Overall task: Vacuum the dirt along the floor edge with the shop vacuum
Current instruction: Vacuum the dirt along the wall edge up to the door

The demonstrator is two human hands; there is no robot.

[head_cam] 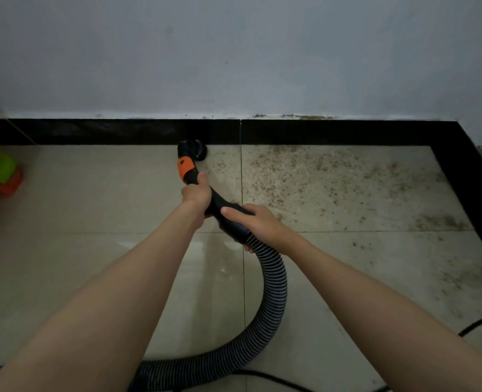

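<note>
The black vacuum handle with an orange collar [190,176] is gripped by the left hand [196,194] and the right hand [258,223]. Its round black brush head [198,149] is set against the black baseboard [106,132] at 12 o'clock. Brown dirt specks [333,182] are spread at 2 o'clock.

The floor [98,210] is glossy, smooth pale tile, its sheen dulled on the right by gritty brown dirt [327,176], and it is bordered by a polished black skirting strip [106,131] under a matt painted wall [234,52]. The hose [273,295] is ribbed black plastic, its nozzle [190,154] smooth black plastic with a matt orange collar [185,166].
</note>
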